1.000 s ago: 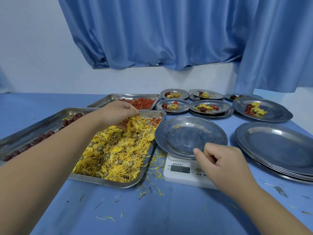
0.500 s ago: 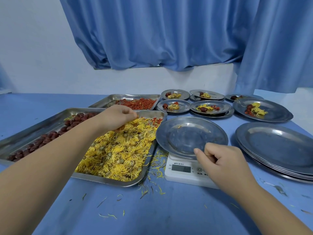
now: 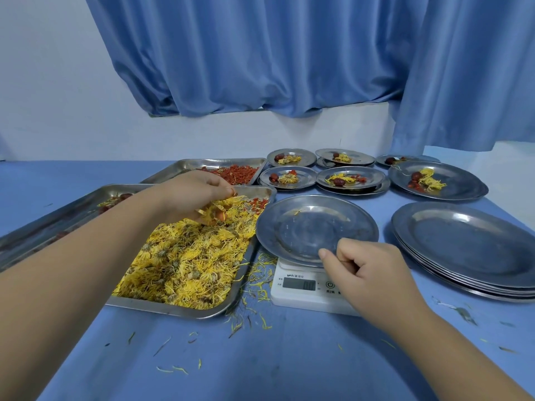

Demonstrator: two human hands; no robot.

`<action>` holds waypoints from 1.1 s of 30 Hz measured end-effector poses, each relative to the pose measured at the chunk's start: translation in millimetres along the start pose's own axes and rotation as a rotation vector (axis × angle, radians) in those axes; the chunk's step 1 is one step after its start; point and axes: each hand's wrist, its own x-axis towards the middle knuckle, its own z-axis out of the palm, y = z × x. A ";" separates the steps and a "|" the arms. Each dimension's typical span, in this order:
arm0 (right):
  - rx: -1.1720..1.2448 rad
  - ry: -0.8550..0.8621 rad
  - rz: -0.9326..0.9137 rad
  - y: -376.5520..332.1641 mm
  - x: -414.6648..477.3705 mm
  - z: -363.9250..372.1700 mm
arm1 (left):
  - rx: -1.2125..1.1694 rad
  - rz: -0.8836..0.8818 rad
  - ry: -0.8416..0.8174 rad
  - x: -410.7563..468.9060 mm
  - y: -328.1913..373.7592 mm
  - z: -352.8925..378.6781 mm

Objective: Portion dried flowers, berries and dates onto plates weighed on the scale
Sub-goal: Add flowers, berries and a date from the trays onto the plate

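Dried flowers (image 3: 188,256) lie under the left hand (image 3: 197,195), which pinches a tuft; the right hand (image 3: 364,267) grips the plate (image 3: 304,224) rim, fingertips hidden.

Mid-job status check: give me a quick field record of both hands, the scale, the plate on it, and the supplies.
left hand: grips a clump just above the dried flowers in their tray
right hand: pinches the near rim of the plate
plate: on the scale, nearly bare, a few petals
scale: display appears to read zero
berries: in the far tray
dates: in the left tray, mostly behind the arm
portioned plates: six visible, at the back
spare plates: stacked, right of the scale
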 end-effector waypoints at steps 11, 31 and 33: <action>0.187 -0.106 0.014 -39.6 16.6 25.1 | -0.503 -0.036 -0.037 -17.2 0.0 -8.6; -0.048 0.169 0.187 29.8 23.5 -4.3 | 0.239 0.334 -0.210 39.3 51.6 107.5; -0.003 0.182 0.180 29.3 23.6 -4.7 | 0.241 0.334 -0.201 41.9 54.4 107.4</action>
